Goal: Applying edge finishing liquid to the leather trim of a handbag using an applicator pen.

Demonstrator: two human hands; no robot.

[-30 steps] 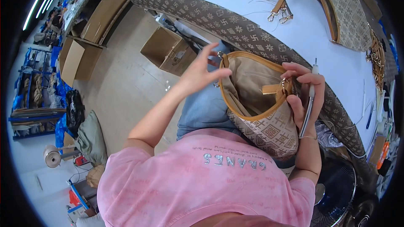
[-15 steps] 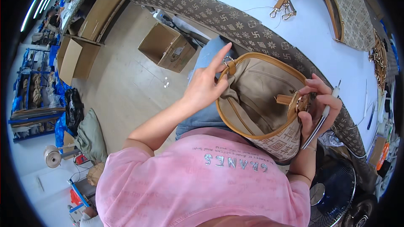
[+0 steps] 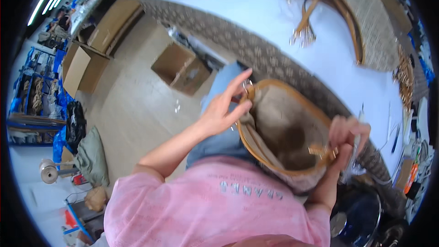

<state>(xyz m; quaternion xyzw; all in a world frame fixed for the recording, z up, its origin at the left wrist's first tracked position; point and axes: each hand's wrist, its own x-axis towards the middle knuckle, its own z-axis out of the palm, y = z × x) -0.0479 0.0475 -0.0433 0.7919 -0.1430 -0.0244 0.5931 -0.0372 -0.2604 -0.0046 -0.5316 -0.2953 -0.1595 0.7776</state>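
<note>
A tan handbag (image 3: 274, 105) with a beige lining and brown trim rests at my lap, its mouth facing up. At its left end, my left hand (image 3: 222, 112) pinches the rim between thumb and fingers beside a metal ring (image 3: 247, 83), the index finger stretched along it. My right hand (image 3: 348, 136), smeared by motion, grips the right end of the rim near the zipper end (image 3: 321, 151). A thin pen-like tool (image 3: 361, 121) is tucked in the fingers of that hand, blurred. The bag's underside is hidden.
Beyond the bag runs a white table (image 3: 256, 13) with a patterned brown cloth edge (image 3: 270, 52). Straps with metal clasps (image 3: 304, 29) and a bag piece (image 3: 372, 27) lie on it. A cardboard box (image 3: 180, 68) sits on the floor, a fan (image 3: 359, 217) at lower right.
The bag and both hands sit lower in the view, which has shifted and blurred. My right hand's fingers have curled in more at the rim. Both hands still hold the bag.
</note>
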